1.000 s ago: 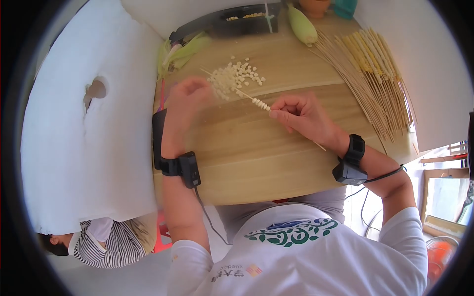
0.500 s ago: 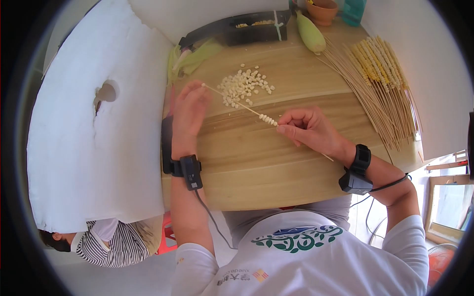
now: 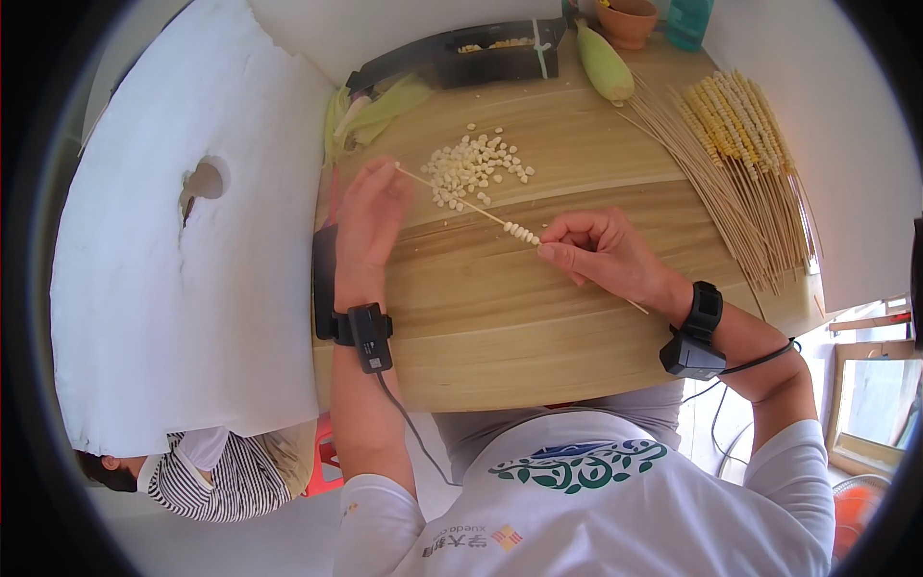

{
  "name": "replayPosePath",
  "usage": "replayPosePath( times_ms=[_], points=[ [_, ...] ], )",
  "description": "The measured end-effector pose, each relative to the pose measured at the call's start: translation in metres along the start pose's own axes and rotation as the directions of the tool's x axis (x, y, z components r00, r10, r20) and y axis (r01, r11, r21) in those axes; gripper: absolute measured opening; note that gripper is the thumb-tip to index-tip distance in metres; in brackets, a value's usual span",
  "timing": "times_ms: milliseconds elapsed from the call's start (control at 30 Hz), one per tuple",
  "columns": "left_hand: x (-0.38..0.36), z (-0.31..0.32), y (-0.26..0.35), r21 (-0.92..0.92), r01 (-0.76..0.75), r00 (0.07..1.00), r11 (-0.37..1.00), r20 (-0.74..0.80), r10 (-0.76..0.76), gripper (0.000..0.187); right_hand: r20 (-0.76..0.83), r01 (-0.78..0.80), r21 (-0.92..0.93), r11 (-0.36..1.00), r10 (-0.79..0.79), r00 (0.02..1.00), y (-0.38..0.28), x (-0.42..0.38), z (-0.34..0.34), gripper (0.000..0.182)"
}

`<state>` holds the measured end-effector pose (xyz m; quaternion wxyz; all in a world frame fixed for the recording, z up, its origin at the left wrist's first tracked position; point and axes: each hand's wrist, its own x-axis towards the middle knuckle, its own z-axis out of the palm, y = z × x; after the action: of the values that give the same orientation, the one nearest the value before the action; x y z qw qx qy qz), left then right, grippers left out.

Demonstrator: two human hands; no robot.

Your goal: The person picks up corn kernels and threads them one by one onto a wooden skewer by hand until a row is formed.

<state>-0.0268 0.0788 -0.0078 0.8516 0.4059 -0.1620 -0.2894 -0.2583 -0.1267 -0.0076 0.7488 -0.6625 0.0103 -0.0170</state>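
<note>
My right hand (image 3: pixel 606 255) pinches a thin wooden skewer (image 3: pixel 483 212) slanting over the table, its lower end poking out below the palm. A short row of pale corn kernels (image 3: pixel 521 233) is threaded on it, just ahead of my right fingertips. At the skewer's upper tip, the fingers of my left hand (image 3: pixel 373 207) are pinched together on what looks like a small pale kernel, partly hidden. Beyond the skewer lies a loose pile of pale corn kernels (image 3: pixel 471 165) on the wooden table (image 3: pixel 461 327).
Bare skewers (image 3: pixel 716 207) and skewers full of yellow and white kernels (image 3: pixel 735 120) lie at right. At the back are a black container (image 3: pixel 495 65), a corn ear (image 3: pixel 604 65), a clay bowl (image 3: pixel 627 24) and husks (image 3: pixel 389 111). White panels flank the table; another person (image 3: pixel 226 476) sits beyond the left one.
Almost nothing differs. My left fingers stay at the skewer's tip with a very slight shift, and my right hand keeps its hold on the skewer.
</note>
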Motion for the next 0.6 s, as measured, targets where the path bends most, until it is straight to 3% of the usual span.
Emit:
replayPosePath(
  times_ms=[300, 600],
  points=[
    [0.0036, -0.002, -0.0053, -0.193, 0.037, 0.999, 0.98, -0.009, -0.039, 0.013, -0.022, 0.006, -0.012, 1.0, -0.007, 1.0, 0.0017, 0.0006, -0.0004, 0.012],
    [0.0012, 0.0064, -0.0095, -0.27, 0.072, 0.997, 0.96, 0.016, -0.07, 0.014, -0.05, 0.008, -0.03, 1.0, -0.01, 0.999, -0.0009, 0.0005, 0.0003, 0.012]
  ],
)
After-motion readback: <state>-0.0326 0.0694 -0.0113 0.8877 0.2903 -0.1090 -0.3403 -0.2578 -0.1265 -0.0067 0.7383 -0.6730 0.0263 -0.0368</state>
